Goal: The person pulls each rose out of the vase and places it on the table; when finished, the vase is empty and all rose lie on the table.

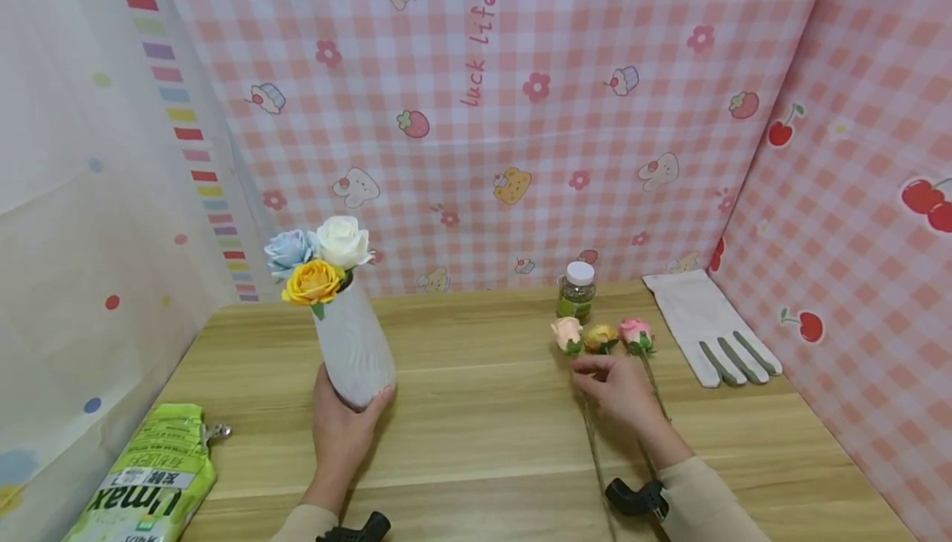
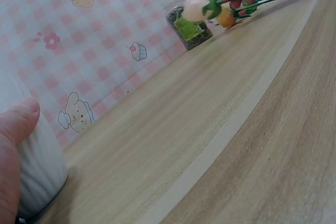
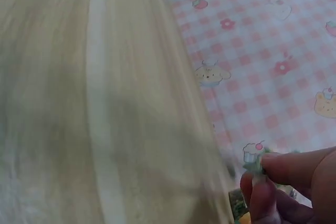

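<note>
White vase left, peach rose right: I have both held.
My left grip wraps the vase's base toward the counter's left edge; my right grip pinches the rose just under its bloom, near the back edge.

Desk: wood-grain top. Lidded jar at back edge, right of centre; yellow rose and pink rose just in front. White glove by back-right corner. Green bag along left edge, toward front.
</note>
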`<action>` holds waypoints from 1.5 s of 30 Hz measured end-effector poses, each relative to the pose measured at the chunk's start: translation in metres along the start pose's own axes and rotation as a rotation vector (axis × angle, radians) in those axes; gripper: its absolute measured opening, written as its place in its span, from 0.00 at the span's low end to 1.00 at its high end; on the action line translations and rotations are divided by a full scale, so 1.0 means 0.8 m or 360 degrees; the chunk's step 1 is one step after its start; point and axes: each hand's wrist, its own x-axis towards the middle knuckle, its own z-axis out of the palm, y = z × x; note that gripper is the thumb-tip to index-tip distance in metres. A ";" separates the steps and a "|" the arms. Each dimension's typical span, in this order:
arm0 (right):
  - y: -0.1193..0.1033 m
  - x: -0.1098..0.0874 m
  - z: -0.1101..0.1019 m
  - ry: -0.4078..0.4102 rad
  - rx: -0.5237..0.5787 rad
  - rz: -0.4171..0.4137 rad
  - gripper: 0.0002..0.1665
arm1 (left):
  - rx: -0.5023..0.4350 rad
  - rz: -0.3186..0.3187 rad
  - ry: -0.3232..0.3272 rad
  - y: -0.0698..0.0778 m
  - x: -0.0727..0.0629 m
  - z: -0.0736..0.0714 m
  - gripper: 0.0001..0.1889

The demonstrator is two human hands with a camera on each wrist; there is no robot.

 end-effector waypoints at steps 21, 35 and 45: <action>0.009 0.001 0.001 -0.0054 -0.0090 0.0088 0.08 | 0.0020 -0.0023 -0.0017 0.003 0.000 0.000 0.53; 0.019 0.000 0.002 -0.0041 -0.0217 0.0098 0.07 | -0.0013 0.0006 -0.0001 0.003 -0.001 -0.001 0.52; 0.017 0.000 0.002 -0.0047 -0.0263 0.0099 0.07 | -0.0009 0.0008 0.0001 0.003 0.000 -0.001 0.52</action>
